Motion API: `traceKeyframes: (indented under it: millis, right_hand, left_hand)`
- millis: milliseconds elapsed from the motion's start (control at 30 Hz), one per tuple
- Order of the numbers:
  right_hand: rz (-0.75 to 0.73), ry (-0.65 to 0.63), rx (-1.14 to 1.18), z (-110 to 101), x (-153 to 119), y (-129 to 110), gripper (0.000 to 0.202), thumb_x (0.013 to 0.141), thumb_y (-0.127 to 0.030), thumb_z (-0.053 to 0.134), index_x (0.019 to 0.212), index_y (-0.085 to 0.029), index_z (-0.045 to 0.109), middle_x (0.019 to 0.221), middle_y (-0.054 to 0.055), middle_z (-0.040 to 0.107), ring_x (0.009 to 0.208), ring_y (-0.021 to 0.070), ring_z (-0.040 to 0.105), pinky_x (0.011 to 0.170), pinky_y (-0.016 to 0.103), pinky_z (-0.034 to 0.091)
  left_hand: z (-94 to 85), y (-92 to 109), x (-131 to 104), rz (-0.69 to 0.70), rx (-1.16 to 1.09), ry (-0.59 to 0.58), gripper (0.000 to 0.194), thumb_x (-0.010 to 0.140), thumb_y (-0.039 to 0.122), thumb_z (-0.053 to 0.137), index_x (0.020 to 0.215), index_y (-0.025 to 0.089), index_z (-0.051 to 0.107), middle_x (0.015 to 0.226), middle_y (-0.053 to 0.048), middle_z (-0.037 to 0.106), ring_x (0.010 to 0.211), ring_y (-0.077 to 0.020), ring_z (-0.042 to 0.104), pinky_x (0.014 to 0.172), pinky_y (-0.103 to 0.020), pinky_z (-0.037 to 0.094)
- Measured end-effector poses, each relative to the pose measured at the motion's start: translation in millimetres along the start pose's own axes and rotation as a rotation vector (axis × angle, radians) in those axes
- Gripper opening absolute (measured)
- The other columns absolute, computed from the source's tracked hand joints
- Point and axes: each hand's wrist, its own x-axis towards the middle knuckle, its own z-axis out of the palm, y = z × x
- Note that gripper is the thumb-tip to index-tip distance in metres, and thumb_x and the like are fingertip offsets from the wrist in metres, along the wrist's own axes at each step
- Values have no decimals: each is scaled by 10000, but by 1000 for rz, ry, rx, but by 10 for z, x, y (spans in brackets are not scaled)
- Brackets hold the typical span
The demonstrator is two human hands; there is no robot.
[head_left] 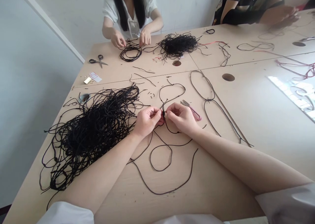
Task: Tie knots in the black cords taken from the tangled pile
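A thin black cord with a small dark knot lies between my hands, its loops above and below the knot. My left hand pinches the cord just left of the knot. On the right side, my right hand has thumb and forefinger closed on a short cord end beside the knot. Long loose cord curves over the table below. Pink-handled snips lie just beyond my right hand. A big tangled heap of black cords is left of my left hand.
Across the wooden table, a person's hands handle a coil of black cord. Black scissors lie at the back left. Another cord heap sits farther back. A looped cord lies to the right. Another person sits at the back right.
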Motion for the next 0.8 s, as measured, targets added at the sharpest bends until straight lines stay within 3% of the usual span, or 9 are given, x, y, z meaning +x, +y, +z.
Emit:
traceKeyframes:
  millis: [300,600,800]
  right_hand:
    - [45,-29,14,-8,0,-8,76,790,-227,536,744,-181,574,690,3,607,556,98,484,499,233,369]
    - [18,-50,130,3,-19,12,122,854,-288,554,830,-174,588,734,16,620,648,121,553,574,247,432]
    - [-8,-52,231,-1,-7,49,176,873,-347,596,883,-172,610,774,28,633,725,138,604,663,274,486]
  left_hand:
    - [-4,37,7,-32,-89,-53,271,786,414,697,832,147,687,747,-43,700,639,-151,675,615,-258,595]
    - [4,5,29,63,-55,18,221,780,387,709,794,166,710,780,-43,715,691,-147,658,669,-251,550]
    - [-9,10,22,79,7,-16,188,783,357,710,781,169,707,730,-23,690,646,-131,622,637,-237,516]
